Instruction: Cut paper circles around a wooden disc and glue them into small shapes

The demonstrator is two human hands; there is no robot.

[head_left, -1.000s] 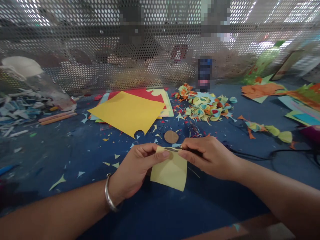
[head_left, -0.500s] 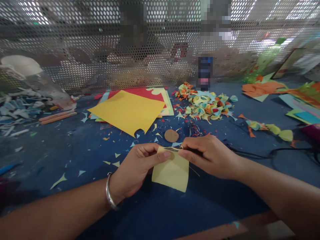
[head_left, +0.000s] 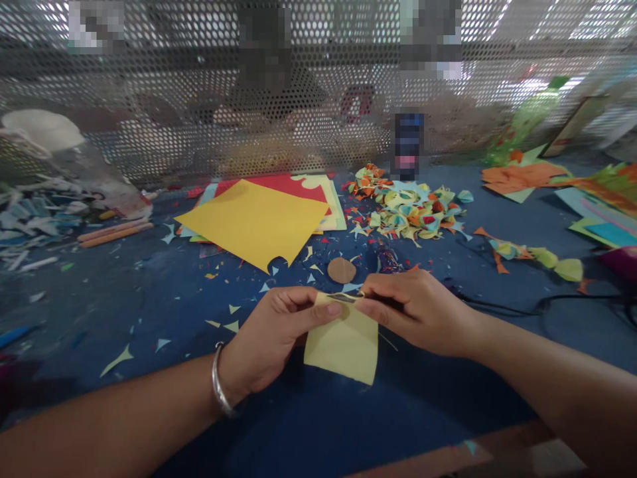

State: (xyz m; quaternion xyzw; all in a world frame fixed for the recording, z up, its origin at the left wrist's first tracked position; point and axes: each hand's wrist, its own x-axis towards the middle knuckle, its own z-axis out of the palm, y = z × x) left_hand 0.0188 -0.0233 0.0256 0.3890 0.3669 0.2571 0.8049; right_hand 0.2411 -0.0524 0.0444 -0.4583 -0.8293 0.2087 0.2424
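Observation:
A small pale yellow sheet of paper [head_left: 343, 345] is held up between my two hands, just above the blue table. My left hand [head_left: 271, 332], with a silver bangle at the wrist, pinches its upper left part, thumb in front. The upper right corner is gripped between thumb and fingers of my right hand [head_left: 423, 312]. Along its top edge the paper looks folded or layered, with a dark gap between the layers. A round brown disc [head_left: 341, 270] lies just beyond the paper.
Behind the disc lie a large yellow sheet [head_left: 253, 222] on other coloured sheets and a heap of cut paper pieces [head_left: 415, 209]. Scraps dot the blue table [head_left: 164, 292]. A black cable [head_left: 507, 309] runs at right; a perforated metal screen [head_left: 199, 126] stands at the back.
The lower part of the pale yellow paper has shifted very slightly to the right. Both hands keep their grip in nearly the same place.

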